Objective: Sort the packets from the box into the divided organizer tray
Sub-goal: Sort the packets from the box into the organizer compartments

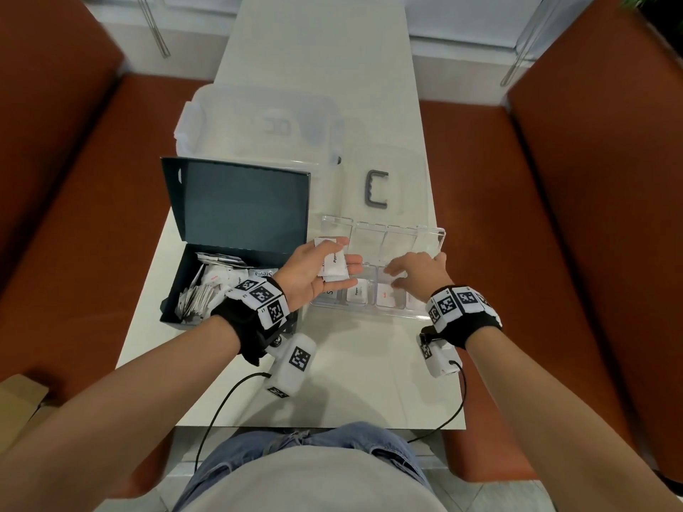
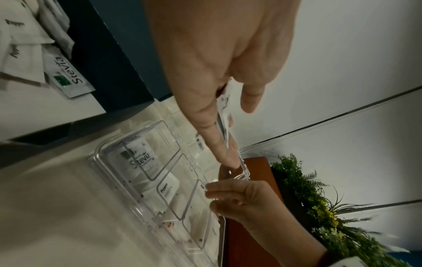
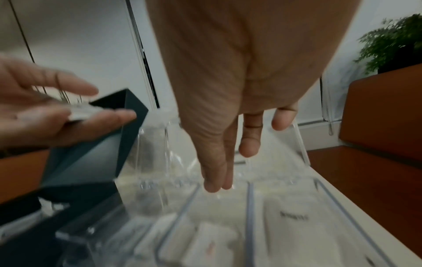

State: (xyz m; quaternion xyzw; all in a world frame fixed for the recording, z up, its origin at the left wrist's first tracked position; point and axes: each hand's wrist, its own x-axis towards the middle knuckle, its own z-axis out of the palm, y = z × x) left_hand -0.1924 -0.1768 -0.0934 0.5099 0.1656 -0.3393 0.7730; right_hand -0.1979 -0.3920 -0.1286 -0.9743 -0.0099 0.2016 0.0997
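Pinched between thumb and fingers, a small stack of Pepper packets (image 1: 335,264) sits in the left hand (image 1: 318,269) above the clear organizer tray (image 1: 432,236) near the table's right edge. Right hand (image 1: 419,271) reaches, fingers loosely spread and empty, into a middle compartment. Best drop each packet flat onto its matching label; the dark box (image 1: 236,230) alongside holds more.

White table (image 1: 332,68) carries box (image 1: 236,230), tray (image 1: 432,238), lid (image 1: 384,179).
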